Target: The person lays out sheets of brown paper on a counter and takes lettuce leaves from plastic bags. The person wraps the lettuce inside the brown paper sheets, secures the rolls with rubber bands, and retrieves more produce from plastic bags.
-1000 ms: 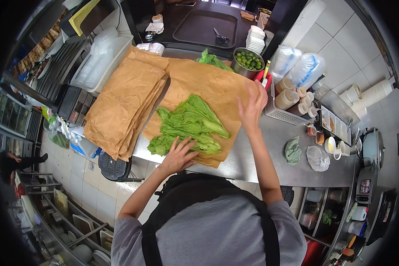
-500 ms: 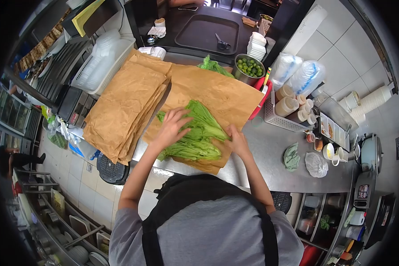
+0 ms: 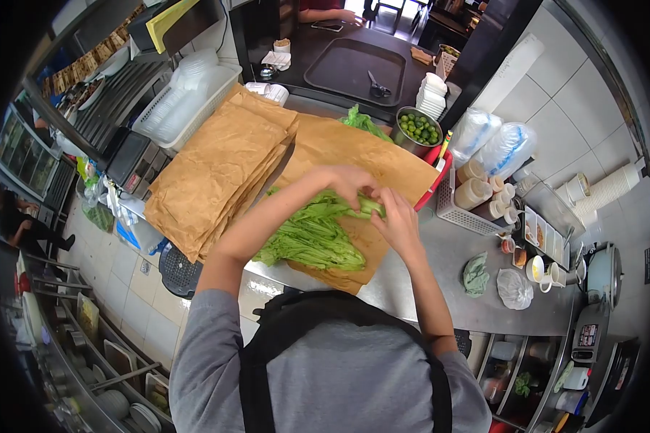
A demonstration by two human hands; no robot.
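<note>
Leafy greens (image 3: 314, 242) lie on a sheet of brown paper (image 3: 354, 148) on the steel counter. At the stem end of the upper bunch, both hands meet close together. My left hand (image 3: 350, 184) reaches across from the left, its fingers curled round the stems. My right hand (image 3: 397, 216) pinches the same stem end from the right side. The lower bunch lies untouched, its leaves spread to the left. A stack of brown paper (image 3: 220, 166) is just left of the sheet.
A metal pot of small green fruit (image 3: 417, 130) stands behind the paper's right corner. On the right are a white basket of bottles (image 3: 473, 198), a green cloth (image 3: 476, 274) and a plastic bag (image 3: 515, 289). A co-worker's hand (image 3: 350, 17) rests beyond the black tray (image 3: 332, 65).
My left hand has moved right, from over the leaves to the stem end. My right hand has risen slightly and closed on the stems. The camera view has shifted a little.
</note>
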